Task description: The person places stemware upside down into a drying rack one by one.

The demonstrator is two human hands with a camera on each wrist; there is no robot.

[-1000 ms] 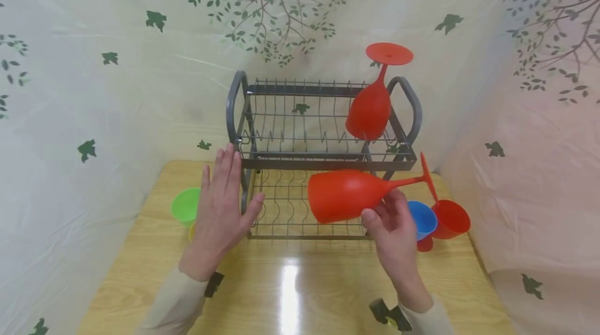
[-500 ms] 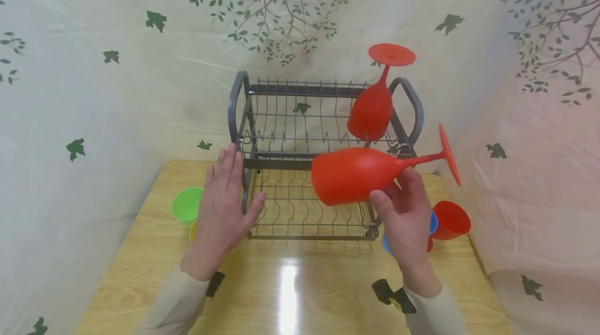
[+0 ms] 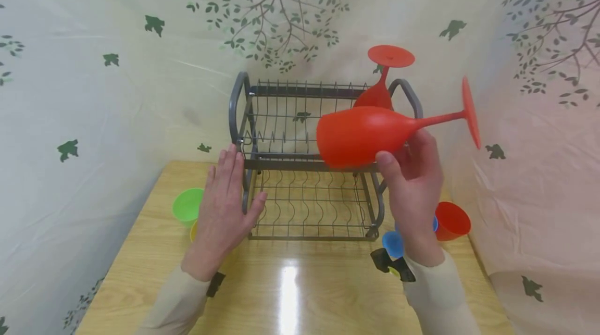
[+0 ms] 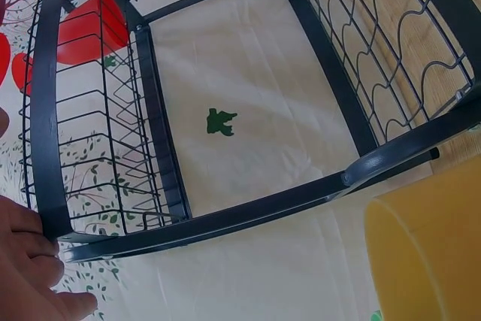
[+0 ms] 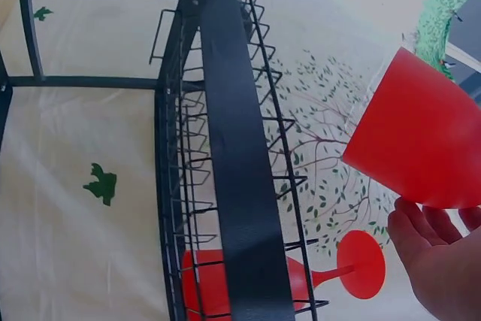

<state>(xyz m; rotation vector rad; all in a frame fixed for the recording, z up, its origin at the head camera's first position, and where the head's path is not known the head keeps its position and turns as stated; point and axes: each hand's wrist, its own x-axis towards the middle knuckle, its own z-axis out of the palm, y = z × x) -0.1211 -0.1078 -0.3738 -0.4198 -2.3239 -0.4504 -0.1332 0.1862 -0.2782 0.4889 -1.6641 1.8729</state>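
Note:
My right hand [image 3: 414, 189] grips a red plastic wine glass [image 3: 363, 137] where bowl meets stem. The glass lies sideways in the air, mouth to the left and foot to the right, in front of the rack's upper tier. In the right wrist view its bowl [image 5: 425, 137] rises above the fingers. A two-tier dark dish rack [image 3: 300, 165] stands ahead. Upside down at its upper right sits another red wine glass [image 3: 390, 57], partly hidden behind the held one. My left hand [image 3: 220, 207] lies with straight fingers at the rack's front left upper corner.
Left of the rack are a green cup [image 3: 186, 205] and a yellow cup [image 4: 436, 246], mostly hidden by the left hand in the head view. A red cup [image 3: 452, 220] and blue cups, one a blue cup [image 3: 392, 244] nearer, stand at the right. Printed cloth hangs behind.
My right hand has raised the wine glass from in front of the lower tier to the upper tier, shifting slightly right. The left hand has stayed put.

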